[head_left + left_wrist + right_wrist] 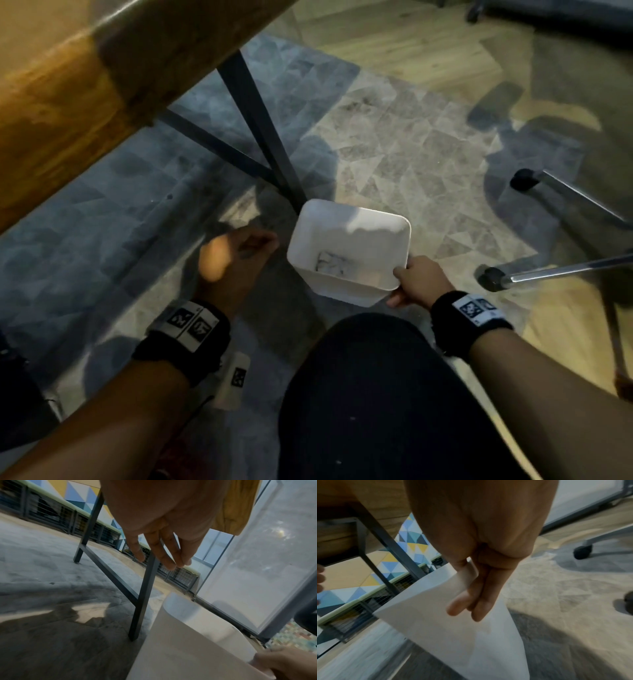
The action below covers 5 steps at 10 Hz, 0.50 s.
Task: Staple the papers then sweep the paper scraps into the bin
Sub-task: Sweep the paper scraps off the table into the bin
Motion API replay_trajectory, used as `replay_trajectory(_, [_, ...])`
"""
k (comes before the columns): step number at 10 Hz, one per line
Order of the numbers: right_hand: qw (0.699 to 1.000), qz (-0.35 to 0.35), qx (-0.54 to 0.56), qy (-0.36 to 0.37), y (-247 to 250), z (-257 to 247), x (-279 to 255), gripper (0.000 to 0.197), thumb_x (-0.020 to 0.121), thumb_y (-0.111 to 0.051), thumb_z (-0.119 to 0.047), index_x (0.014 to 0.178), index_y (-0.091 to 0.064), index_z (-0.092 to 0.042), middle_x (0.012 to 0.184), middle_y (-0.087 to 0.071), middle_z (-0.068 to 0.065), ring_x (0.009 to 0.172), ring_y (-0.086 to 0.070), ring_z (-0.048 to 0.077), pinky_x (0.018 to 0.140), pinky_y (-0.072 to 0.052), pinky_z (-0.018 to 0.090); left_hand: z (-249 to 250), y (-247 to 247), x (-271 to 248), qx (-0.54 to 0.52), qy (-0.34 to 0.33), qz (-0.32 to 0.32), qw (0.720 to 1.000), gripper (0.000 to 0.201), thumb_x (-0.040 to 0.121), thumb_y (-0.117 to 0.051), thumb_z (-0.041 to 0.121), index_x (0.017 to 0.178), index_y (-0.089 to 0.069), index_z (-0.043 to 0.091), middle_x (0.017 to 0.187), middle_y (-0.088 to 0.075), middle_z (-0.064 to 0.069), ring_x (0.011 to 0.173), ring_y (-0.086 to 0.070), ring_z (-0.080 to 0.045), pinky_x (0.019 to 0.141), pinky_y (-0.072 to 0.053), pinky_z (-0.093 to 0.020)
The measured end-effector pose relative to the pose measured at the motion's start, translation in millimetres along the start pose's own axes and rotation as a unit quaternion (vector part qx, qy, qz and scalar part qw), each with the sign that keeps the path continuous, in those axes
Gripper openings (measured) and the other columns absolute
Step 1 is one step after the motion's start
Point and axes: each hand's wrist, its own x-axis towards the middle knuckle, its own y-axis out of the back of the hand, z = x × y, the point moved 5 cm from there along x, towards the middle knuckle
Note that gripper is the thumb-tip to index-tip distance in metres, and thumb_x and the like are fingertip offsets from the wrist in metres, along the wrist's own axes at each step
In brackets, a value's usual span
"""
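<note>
A white square bin (346,226) sits low beside the table leg, above the grey patterned rug. Crumpled paper scraps (334,263) lie at its bottom. My right hand (416,279) grips the bin's near right corner, thumb over the rim and fingers down the outer wall (436,622). My left hand (239,253) hovers just left of the bin with relaxed fingers (164,551) and holds nothing. The bin's wall (180,649) fills the lower right of the left wrist view. No stapler or stapled papers are in view.
The wooden table edge (68,92) slants across the upper left, with its black metal leg (260,137) coming down right behind the bin. Chrome chair legs with black casters (524,180) stand on the right. My dark-clothed knee (376,394) is below the bin.
</note>
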Motion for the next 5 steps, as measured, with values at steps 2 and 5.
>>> replay_trajectory(2, [0.994, 0.097, 0.039, -0.033, 13.2, 39.2, -5.4, 0.031, 0.089, -0.043, -0.013, 0.095, -0.068, 0.004, 0.054, -0.073, 0.017, 0.051, -0.074, 0.027, 0.054, -0.064, 0.036, -17.6, 19.1, -51.3, -0.028, 0.085, -0.043, 0.995, 0.014, 0.083, -0.081, 0.026, 0.097, -0.081, 0.024, 0.092, -0.080, 0.002, 0.084, -0.074, -0.012, 0.081, -0.059, -0.031])
replay_trajectory(5, [0.996, 0.081, -0.002, -0.035, 24.9, 45.7, 3.5, 0.043, 0.096, -0.045, -0.032, 0.108, -0.067, 0.003, 0.081, -0.078, 0.023, 0.066, -0.077, 0.035, 0.065, -0.065, 0.044, -138.3, 47.4, -226.0, -0.083, 0.326, -0.136, 0.932, 0.051, 0.101, -0.048, 0.014, 0.080, -0.076, 0.052, 0.118, -0.071, -0.017, 0.089, -0.077, -0.011, 0.106, -0.045, -0.060])
